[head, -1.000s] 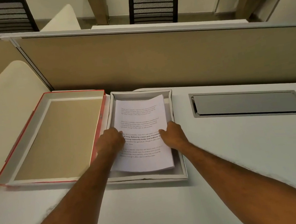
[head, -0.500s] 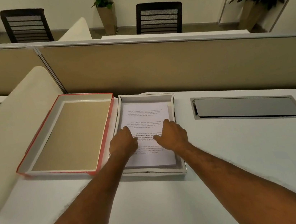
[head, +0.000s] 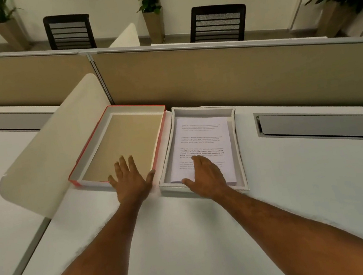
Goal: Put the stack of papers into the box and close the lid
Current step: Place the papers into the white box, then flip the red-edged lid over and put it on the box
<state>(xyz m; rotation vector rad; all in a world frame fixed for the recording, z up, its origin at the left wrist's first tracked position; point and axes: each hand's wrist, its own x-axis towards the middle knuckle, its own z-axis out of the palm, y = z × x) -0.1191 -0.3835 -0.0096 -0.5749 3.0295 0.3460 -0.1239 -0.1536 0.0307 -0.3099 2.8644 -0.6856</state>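
Left hand point(head: 133, 180), fingers spread, reaches over the red-edged cardboard lid point(head: 119, 145); right hand point(head: 206, 173) lies flat just beside it, probably steadying the white printed paper stack point(head: 201, 139) in the shallow white box point(head: 236, 144).

Office: desk partitions point(head: 213, 73), mesh chairs point(head: 218, 22).

The tabletop point(head: 300, 202) is seen as a smooth, matt pale laminate. The box point(head: 238, 148) looks to be made of matt white cardboard, and white printed paper is shown in the stack of papers point(head: 201, 134). The lid point(head: 85, 150) is faced in red outside, with white card walls and a dull brown board inside. The partition point(head: 214, 75) appears covered in tan cloth, capped by a grey metal rail. A brushed grey metal look is given by the cable hatch point(head: 320, 126).
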